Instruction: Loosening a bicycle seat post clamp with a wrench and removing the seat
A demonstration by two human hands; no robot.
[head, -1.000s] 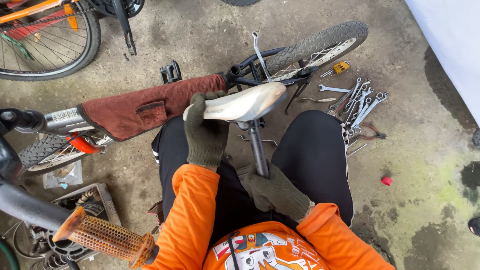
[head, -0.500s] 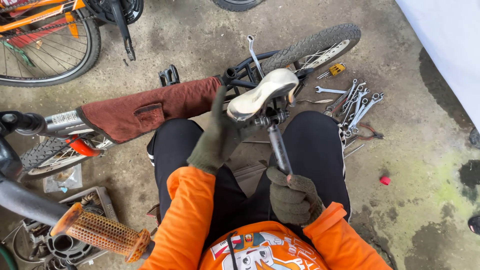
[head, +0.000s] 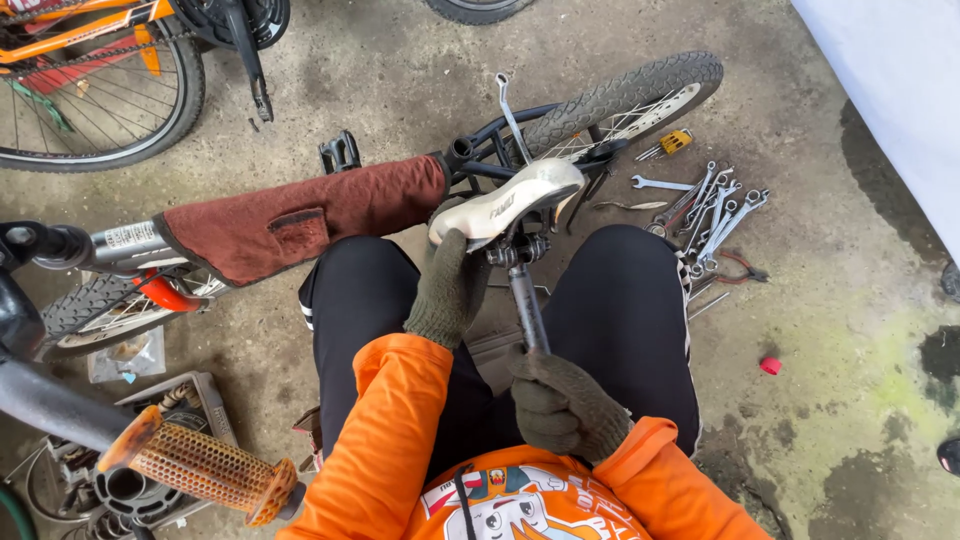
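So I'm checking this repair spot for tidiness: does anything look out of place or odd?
Yes. The bicycle saddle is off the bike, held on its seat post by the left hand and right hand. The small bike lies on its side, and wrenches are scattered on the concrete floor.

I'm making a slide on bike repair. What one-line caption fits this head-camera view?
Gloved left hand steadies a white saddle while the right hand grips its seatpost, spanners nearby.

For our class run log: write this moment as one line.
left hand: grips saddle | right hand: grips seatpost | spanners: on floor
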